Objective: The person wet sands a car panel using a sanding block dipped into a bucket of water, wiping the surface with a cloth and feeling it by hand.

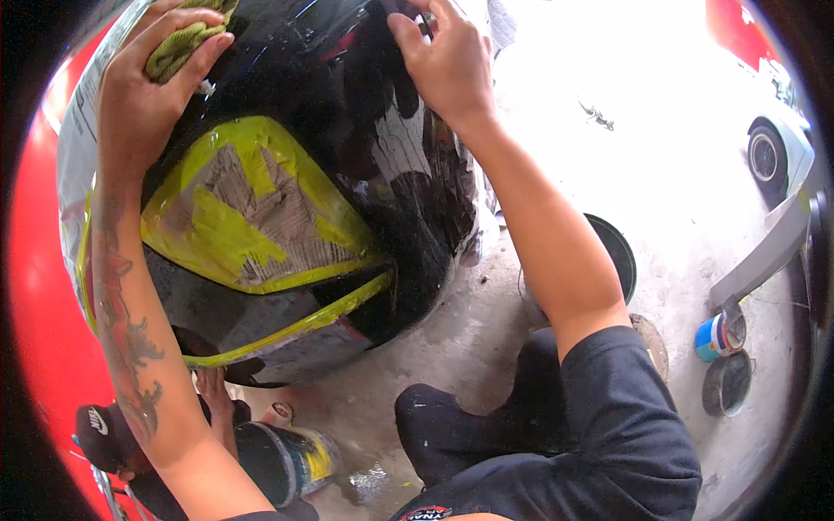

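- Landmark: the masked patch (282, 226), paper edged with yellow-green tape, set in the glossy black car panel (408, 234); all places below are given relative to this patch as the view shows it
- Left hand (143, 74): above the patch and to its left, grasping a folded green cloth (181, 50), with the thumb on one side and the fingers curled over the other
- Green cloth: up and to the left of the patch, against the black surface or just over it; contact cannot be told
- Right hand (452, 65): above the patch and to its right, fingers bent at the panel's upper part; the fingertips are cut off by the picture edge, so whether they grip or merely rest cannot be told
- Handling, as judged: the cloth should be light, soft and limp, best taken as a folded pad with the palm behind it; the panel appears stiff and slippery, its gloss probably easily scratched, and best steadied with flat fingers away from the tape edges
- Surroundings: below the patch and to its left, a co-worker's dark cap (102, 427) and hand (215, 395); directly below, a pail (317, 458); far to the right, a blue can (712, 339) on the floor (660, 243)
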`<state>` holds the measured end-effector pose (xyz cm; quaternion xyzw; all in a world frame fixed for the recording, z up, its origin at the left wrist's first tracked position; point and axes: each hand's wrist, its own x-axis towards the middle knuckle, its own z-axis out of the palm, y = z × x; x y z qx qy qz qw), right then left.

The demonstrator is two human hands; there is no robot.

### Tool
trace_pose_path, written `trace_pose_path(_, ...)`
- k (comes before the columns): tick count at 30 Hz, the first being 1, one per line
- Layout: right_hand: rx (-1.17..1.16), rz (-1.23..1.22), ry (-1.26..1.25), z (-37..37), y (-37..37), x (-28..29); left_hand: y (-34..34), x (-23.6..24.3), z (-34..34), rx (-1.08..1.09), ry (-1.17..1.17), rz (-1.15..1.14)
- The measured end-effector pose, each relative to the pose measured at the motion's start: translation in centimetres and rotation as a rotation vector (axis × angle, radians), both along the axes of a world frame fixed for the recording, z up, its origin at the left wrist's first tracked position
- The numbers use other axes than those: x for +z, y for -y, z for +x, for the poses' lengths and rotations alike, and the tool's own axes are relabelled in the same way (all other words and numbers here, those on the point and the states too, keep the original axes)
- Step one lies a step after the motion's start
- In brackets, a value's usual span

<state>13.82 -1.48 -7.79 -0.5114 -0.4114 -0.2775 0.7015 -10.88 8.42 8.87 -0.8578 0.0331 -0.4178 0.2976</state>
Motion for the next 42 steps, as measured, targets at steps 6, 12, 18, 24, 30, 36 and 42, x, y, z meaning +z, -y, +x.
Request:
trace_pose_path(6, 0.165, -0.297, 0.000, -1.2, 5.4, -9.8, 3.8, -3.0, 1.4, -0.113, 0.038, -0.667)
trace_pose_path(12, 0.419, -0.362, -0.432, -1.5, 12.8, -21.5, 3.5, 0.7, 1.8, 0.064, -0.049, -0.301)
trace_pose_path(18, 0.563, -0.190, -0.864, -0.1, 16.7, -30.1, 8.4, -1.2, 8.4, 0.362, -0.164, -0.130)
trace_pose_path(24, 0.629, -0.119, -1.034, -0.5, 17.4, -32.3, 8.4, -4.5, 13.5, 0.666, -0.242, 0.331)
trace_pose_path(30, 0.538, -0.154, -1.059, 0.4, 18.6, -33.2, 9.5, -13.0, 14.0, 0.635, -0.310, 0.572)
trace_pose_path(36, 0.527, -0.232, -1.061, 1.6, 18.3, -34.4, 8.7, -21.7, 12.3, 0.536, -0.393, 0.570)
trace_pose_path(42, 0.523, -0.302, -1.076, 2.3, 17.8, -34.3, 8.8, -17.7, 9.7, 0.457, -0.198, 0.426)
